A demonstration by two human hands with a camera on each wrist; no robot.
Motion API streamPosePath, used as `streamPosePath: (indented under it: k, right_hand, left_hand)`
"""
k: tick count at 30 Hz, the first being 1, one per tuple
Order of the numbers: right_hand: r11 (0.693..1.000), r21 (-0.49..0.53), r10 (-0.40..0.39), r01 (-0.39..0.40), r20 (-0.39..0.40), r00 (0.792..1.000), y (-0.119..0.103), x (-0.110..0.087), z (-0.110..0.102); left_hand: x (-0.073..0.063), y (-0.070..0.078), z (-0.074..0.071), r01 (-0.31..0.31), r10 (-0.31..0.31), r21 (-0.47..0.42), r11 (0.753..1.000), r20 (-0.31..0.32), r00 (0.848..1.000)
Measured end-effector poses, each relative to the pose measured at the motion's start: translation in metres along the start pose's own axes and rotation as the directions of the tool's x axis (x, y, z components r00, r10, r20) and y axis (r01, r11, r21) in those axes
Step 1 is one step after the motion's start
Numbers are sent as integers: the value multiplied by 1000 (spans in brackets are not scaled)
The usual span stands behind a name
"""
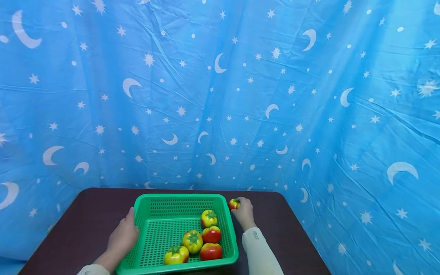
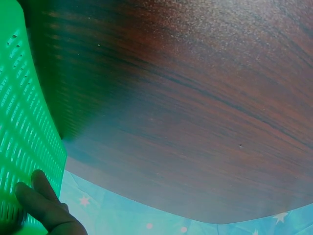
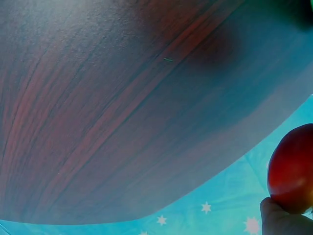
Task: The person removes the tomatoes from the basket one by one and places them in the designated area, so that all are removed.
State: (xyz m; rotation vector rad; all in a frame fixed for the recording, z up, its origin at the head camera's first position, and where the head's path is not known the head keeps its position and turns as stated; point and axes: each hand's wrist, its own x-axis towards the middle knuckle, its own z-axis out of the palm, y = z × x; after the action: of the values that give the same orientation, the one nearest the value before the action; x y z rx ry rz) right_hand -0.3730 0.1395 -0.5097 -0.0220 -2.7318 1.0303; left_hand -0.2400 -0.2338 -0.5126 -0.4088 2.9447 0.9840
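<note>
A green plastic basket (image 1: 182, 196) with slotted walls stands on the table, several red-and-yellow tomatoes (image 1: 192, 241) with green leafy tops lying along its right side and front. My left hand (image 1: 123, 236) grips the basket's left rim. In the left wrist view, its fingers (image 2: 43, 203) lie against the outer wall. Just outside the right rim, my right hand (image 1: 245, 213) holds another tomato (image 1: 234, 204). The right wrist view shows that tomato's smooth red side (image 3: 293, 169) above a fingertip (image 3: 274, 215); the other fingers are out of that view.
The dark brown wood-grain table (image 1: 96, 214) has rounded far corners and extends to both sides of the basket. Behind it and along the right hangs a blue curtain (image 1: 192, 95) with white moons and stars.
</note>
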Motion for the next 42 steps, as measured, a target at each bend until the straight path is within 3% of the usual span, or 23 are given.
streamPosePath:
  k: [23,42]
  right_hand:
    - [998,-59,-21,30,151,988,21,-18,10]
    - [995,-99,0,13,136,991,35,-18,19]
  left_hand:
    - [1,2,-1,10,-10,1,1000,3,1000]
    - [1,0,0,11,-11,3,1000,-5,1000]
